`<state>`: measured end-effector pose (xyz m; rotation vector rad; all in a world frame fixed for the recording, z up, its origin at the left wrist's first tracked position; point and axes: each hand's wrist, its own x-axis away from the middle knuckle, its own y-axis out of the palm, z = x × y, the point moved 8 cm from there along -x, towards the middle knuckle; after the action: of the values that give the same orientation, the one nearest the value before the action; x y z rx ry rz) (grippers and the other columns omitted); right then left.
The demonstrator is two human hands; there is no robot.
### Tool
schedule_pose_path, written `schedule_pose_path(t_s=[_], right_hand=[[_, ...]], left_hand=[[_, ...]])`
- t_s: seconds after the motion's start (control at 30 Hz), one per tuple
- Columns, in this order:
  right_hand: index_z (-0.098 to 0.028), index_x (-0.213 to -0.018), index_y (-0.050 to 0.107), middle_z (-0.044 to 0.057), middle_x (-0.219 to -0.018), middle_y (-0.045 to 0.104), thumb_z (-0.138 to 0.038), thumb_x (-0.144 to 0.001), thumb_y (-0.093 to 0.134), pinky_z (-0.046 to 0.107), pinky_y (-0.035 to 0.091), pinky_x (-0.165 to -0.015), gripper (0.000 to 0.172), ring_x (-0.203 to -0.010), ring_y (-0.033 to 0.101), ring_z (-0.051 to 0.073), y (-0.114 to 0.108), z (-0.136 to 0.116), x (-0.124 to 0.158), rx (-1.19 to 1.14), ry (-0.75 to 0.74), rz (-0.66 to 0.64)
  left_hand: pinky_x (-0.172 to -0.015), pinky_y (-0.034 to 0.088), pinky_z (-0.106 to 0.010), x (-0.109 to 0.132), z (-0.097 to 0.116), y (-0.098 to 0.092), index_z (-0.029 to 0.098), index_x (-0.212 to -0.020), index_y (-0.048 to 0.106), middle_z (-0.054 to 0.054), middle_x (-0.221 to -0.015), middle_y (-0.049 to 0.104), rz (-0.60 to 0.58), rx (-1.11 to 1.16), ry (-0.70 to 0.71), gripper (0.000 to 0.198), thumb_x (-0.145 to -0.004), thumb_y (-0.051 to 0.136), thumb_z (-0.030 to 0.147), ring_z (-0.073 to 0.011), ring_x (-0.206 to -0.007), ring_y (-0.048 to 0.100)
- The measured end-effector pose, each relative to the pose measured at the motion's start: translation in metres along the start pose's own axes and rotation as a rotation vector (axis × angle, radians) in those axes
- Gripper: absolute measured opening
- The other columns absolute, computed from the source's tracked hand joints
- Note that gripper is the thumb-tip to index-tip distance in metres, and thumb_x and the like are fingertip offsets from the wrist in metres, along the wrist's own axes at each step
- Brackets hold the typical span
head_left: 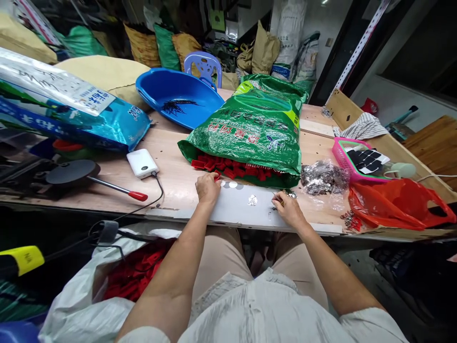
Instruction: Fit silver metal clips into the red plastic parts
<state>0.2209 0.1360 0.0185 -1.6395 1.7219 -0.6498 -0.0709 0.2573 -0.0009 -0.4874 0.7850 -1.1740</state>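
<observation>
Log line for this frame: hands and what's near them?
left hand: at red pieces | right hand: on grey board | nearby: green sack, bag of metal parts

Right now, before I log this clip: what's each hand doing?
Left hand: closed, pinching a small red piece.
Right hand: closed on something too small to identify.

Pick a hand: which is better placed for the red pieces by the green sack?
Left, likely: the left hand is just below the red pieces, touching one; the right hand sits farther off, pinching something small.
</observation>
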Motion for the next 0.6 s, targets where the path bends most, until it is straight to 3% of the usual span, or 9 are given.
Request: schedule_pose_path(t_s=[0.13,0.23,0.3,0.37,0.5,0.6], right_hand=[[-0.021,-0.088,0.061,0.001,-0.083,0.068,-0.029,-0.086,0.051,0.027,0.041,-0.07,0.013,-0.075,0.06,0.017,0.003,-0.007,0.005,-0.135,0.012,-0.027],[-0.022,-0.089,0.062,0.0,-0.081,0.067,-0.031,-0.086,0.053,0.026,0.041,-0.068,0.013,-0.073,0.059,0.016,0.006,-0.018,0.012,-0.208,0.009,-0.049],[-0.022,-0.089,0.062,0.0,-0.081,0.067,-0.031,-0.086,0.053,0.026,0.041,-0.068,0.013,-0.073,0.058,0.016,0.009,-0.03,0.019,-0.25,-0.015,-0.065],[-0.022,-0.088,0.061,0.0,-0.081,0.066,-0.031,-0.087,0.053,0.025,0.041,-0.069,0.012,-0.072,0.058,0.015,0.015,-0.042,0.028,-0.295,-0.049,-0.091],[-0.021,-0.086,0.059,0.0,-0.079,0.065,-0.032,-0.089,0.052,0.025,0.042,-0.068,0.013,-0.07,0.057,0.015,0.027,-0.058,0.045,-0.354,-0.1,-0.128],[-0.021,-0.087,0.06,0.0,-0.078,0.064,-0.033,-0.09,0.051,0.025,0.042,-0.065,0.015,-0.066,0.055,0.014,0.03,-0.058,0.056,-0.362,-0.095,-0.127]], left_hand=[[-0.09,0.046,-0.045,0.018,0.006,-0.012,0.02,-0.102,0.062,-0.01,-0.098,0.068,0.018,0.138,-0.048,0.023,-0.081,0.062,0.029,-0.0263,-0.092,0.063],[-0.084,0.052,-0.038,0.05,0.017,-0.012,0.024,-0.121,0.05,-0.004,-0.098,0.064,-0.056,0.683,-0.171,0.049,-0.076,0.068,0.032,-0.0204,-0.089,0.066],[-0.082,0.055,-0.039,0.079,0.03,-0.006,0.031,-0.136,0.033,-0.001,-0.1,0.06,-0.174,1.065,-0.299,0.073,-0.073,0.072,0.031,-0.0198,-0.087,0.069],[-0.085,0.055,-0.04,0.11,0.044,0.001,0.037,-0.14,0.025,0.003,-0.095,0.059,-0.305,1.303,-0.426,0.086,-0.072,0.076,0.027,-0.0199,-0.087,0.072],[-0.089,0.054,-0.036,0.156,0.064,0.008,0.025,-0.123,0.045,0.003,-0.082,0.061,-0.539,1.529,-0.571,0.062,-0.071,0.079,0.025,-0.0227,-0.094,0.072],[-0.07,0.055,-0.024,0.173,0.065,0.01,0.02,-0.099,0.051,0.003,-0.075,0.06,-0.567,1.537,-0.625,0.044,-0.068,0.082,0.025,-0.0185,-0.081,0.072]])
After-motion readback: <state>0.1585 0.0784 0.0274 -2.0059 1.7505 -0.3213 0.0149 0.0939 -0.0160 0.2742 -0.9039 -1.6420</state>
